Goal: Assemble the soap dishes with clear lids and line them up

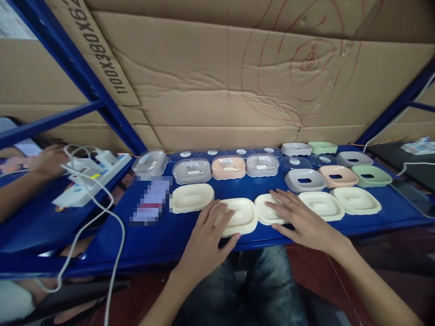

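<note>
Several cream oval plastic trays lie in a front row on the blue table (190,228). My left hand (214,226) rests with spread fingers on the left part of one cream tray (243,215). Fingers apart, my right hand (292,217) touches the cream tray (263,206) just right of it. Farther left lies another cream tray (193,198), and to the right are two more, a cream tray (321,206) and an outer cream tray (356,200). Neither hand is closed round anything.
Behind stand clear-lidded boxes, including a peach box (229,168) and a grey box (192,172). Oval shells with slots, among them a green shell (371,175), sit back right. A white power strip (91,179) with cables and another person's arm (37,174) are at left.
</note>
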`<state>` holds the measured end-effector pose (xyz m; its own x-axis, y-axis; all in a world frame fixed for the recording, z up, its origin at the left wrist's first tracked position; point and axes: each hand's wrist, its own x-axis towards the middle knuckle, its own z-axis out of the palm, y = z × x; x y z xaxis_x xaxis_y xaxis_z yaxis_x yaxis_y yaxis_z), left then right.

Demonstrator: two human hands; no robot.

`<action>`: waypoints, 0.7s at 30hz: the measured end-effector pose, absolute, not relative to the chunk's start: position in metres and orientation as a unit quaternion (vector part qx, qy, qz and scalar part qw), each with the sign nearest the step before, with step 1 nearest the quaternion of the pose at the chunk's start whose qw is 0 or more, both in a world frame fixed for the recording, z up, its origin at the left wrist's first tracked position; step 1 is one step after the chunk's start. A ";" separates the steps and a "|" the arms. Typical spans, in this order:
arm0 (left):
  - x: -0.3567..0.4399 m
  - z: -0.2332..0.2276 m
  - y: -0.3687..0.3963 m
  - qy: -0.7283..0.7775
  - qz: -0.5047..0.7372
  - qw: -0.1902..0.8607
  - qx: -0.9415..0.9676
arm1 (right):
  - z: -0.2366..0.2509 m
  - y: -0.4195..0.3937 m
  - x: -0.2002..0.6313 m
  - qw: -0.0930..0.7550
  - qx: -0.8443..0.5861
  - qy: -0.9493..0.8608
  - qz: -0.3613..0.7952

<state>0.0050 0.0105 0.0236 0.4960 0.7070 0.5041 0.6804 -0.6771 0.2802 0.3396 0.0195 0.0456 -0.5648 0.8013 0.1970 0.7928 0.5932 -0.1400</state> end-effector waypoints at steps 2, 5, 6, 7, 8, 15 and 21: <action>0.008 0.025 0.015 0.415 0.283 0.020 0.864 | 0.044 0.030 0.337 0.127 -0.447 -0.885 0.015; 0.014 0.031 0.024 0.435 0.257 0.016 0.863 | 0.046 0.046 0.331 0.113 -0.442 -0.890 0.004; 0.016 0.033 0.028 0.438 0.250 0.014 0.864 | 0.049 0.051 0.329 0.103 -0.441 -0.892 0.001; 0.019 0.036 0.032 0.438 0.243 0.013 0.865 | 0.052 0.056 0.327 0.092 -0.442 -0.892 -0.001; 0.021 0.039 0.037 0.437 0.237 0.011 0.868 | 0.056 0.060 0.325 0.081 -0.444 -0.892 -0.001; 0.035 0.068 0.081 0.418 0.140 0.037 0.897 | 0.080 0.083 0.306 -0.032 -0.491 -0.870 0.039; 0.042 0.085 0.122 0.380 0.045 0.097 0.919 | 0.109 0.100 0.291 -0.026 -0.479 -0.876 0.058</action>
